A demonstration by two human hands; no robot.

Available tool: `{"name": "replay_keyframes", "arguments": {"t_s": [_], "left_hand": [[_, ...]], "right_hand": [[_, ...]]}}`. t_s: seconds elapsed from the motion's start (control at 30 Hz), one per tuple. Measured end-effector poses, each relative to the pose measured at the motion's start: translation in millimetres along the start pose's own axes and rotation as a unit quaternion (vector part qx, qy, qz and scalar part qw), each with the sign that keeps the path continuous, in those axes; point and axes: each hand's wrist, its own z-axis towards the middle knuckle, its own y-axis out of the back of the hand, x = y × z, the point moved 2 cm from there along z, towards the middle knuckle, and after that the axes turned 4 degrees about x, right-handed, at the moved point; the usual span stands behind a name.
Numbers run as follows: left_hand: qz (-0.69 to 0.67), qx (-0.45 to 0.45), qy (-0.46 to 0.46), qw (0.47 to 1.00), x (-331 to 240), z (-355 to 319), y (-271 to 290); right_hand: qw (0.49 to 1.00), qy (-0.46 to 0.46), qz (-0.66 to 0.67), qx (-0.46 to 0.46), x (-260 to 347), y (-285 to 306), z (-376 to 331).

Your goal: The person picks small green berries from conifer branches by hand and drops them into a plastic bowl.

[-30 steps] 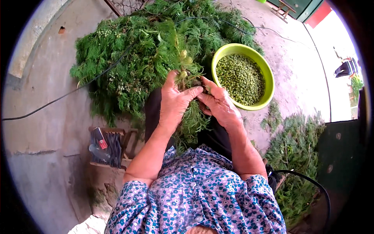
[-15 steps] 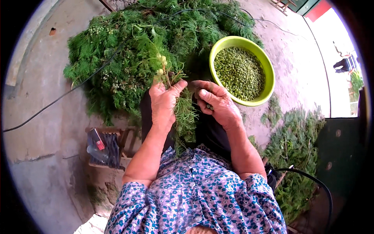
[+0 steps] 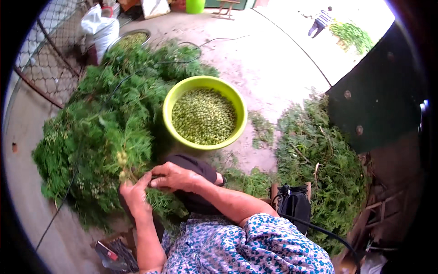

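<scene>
Since the earlier frame our view has swung to the right, so the lime-green round plastic bowl [image 3: 206,112] now sits near the middle, and our hands have dropped lower and to the left. Our left hand [image 3: 135,195] is closed on a thin green sprig with small pale buds [image 3: 122,163], which stands up from between the thumb and the fingers. Our right hand [image 3: 177,176] reaches across and pinches the same sprig low down with its fingertips, just beside the left thumb. Both hands are over our dark lap, at the near edge of the large heap of feathery green branches [image 3: 105,123].

We count one green bowl, full of small green seeds, touching the heap on its right side. A second, smaller heap of stripped green branches [image 3: 319,160] lies to the right, well apart from our hands. One grey metal basin [image 3: 132,37] shows behind the large heap, and beside it one white bulging sack [image 3: 98,23]. One small black bag [image 3: 295,205] stands near our right elbow. A flat red and white packet [image 3: 108,251] lies low on the left.
</scene>
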Motion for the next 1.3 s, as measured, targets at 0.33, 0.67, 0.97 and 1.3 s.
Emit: {"name": "replay_keyframes", "arguments": {"t_s": [0.33, 0.67, 0.97, 1.3], "left_hand": [[0.043, -0.010, 0.005, 0.999, 4, -2, 20], [-0.013, 0.070, -0.006, 0.997, 0, -14, 7], [-0.064, 0.043, 0.048, 0.996, 1, -16, 7], [0.224, 0.030, -0.175, 0.958, -1, -25, -13]], "right_hand": [[0.955, 0.054, 0.258, -0.133, -1, 24, -14], [0.750, 0.337, 0.376, -0.427, 28, 153, -41], [0.793, 0.400, 0.234, -0.396, 82, 122, -53], [0.837, 0.275, -0.438, -0.179, 51, -29, -27]]}}
